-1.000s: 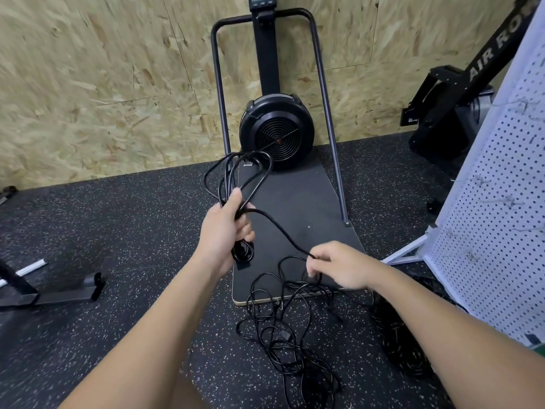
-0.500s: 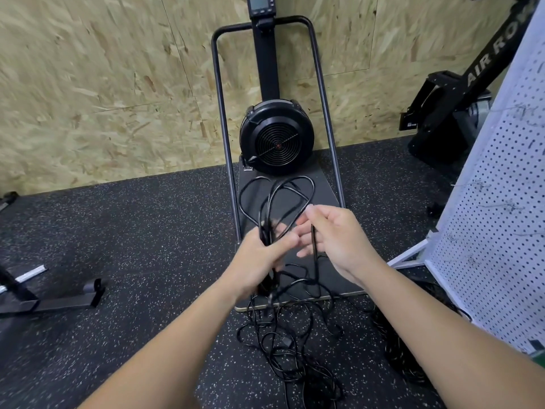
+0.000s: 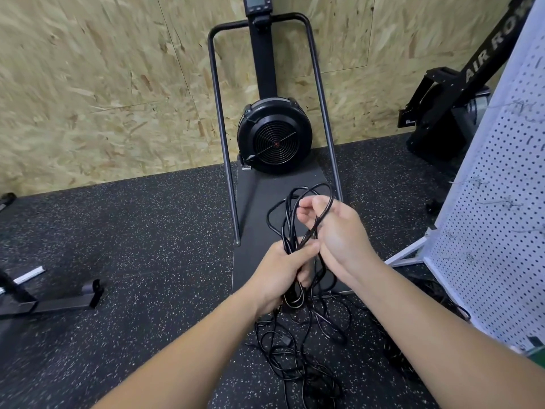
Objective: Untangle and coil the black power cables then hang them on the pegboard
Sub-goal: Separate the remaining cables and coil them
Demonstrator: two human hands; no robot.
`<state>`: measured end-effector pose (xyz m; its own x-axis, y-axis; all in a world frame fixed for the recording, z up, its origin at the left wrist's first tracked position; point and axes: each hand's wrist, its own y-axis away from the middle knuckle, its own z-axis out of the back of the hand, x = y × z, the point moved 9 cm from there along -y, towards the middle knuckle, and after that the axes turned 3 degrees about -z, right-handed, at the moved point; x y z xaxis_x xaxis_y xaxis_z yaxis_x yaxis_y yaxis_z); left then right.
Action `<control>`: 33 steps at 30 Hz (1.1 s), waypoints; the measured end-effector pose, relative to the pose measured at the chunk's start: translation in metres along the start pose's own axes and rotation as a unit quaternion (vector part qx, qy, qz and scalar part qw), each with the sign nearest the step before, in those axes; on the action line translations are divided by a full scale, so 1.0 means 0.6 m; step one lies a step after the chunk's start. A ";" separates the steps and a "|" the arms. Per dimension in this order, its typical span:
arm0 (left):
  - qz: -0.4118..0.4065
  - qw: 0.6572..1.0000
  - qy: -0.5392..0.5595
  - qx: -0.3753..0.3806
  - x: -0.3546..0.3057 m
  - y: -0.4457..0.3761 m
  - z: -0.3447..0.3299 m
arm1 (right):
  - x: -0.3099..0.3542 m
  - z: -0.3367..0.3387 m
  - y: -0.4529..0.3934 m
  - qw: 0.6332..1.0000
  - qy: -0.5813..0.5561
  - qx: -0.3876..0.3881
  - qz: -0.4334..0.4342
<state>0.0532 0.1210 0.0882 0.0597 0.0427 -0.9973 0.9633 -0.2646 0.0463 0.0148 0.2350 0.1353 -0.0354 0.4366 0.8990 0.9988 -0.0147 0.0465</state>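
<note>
My left hand grips a bundle of black power cable loops at their lower end, with the loops standing up above the fist. Close beside it, my right hand pinches one strand of the same cable and holds it against the top of the loops. The rest of the black cable lies in a loose tangle on the floor right under my hands. A second dark cable heap lies by the foot of the white pegboard, which stands at the right edge with thin wire hooks on it.
A black fan-wheel exercise machine with a tall metal frame and a flat base board stands straight ahead against the chipboard wall. An air rower sits at the back right. A dark metal stand foot lies on the speckled rubber floor at left.
My right hand rose from the floor tangle with a strand and laid it onto the loops held by my left hand. Both hands have shifted right, and the bundle has gained a loop.
</note>
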 end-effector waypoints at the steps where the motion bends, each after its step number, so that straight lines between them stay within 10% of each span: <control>1: 0.000 1.000 -0.015 0.002 -0.002 0.000 -0.001 | 0.003 0.003 0.003 0.999 0.048 -0.004 0.001; 8: -0.041 0.998 0.030 -0.031 -0.048 -0.017 0.034 | 0.048 0.027 -0.001 0.960 0.249 -0.023 0.127; 17: -0.062 0.992 0.086 -0.067 -0.101 -0.039 0.095 | -0.024 -0.037 0.024 0.898 0.366 0.235 0.069; 25: -0.082 0.983 -0.017 -0.164 -0.143 -0.030 0.143 | -0.015 -0.005 -0.001 0.913 0.375 0.135 0.087; 33: -0.088 0.964 0.065 -0.241 -0.181 -0.018 0.214 | -0.073 0.032 0.005 0.821 0.546 0.161 0.048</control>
<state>0.0024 -0.0045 0.1888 -0.1140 0.1740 -0.9781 0.9693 0.2355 -0.0711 0.0202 0.2329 0.0878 0.2106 -0.6219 0.7543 0.9497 0.3131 -0.0070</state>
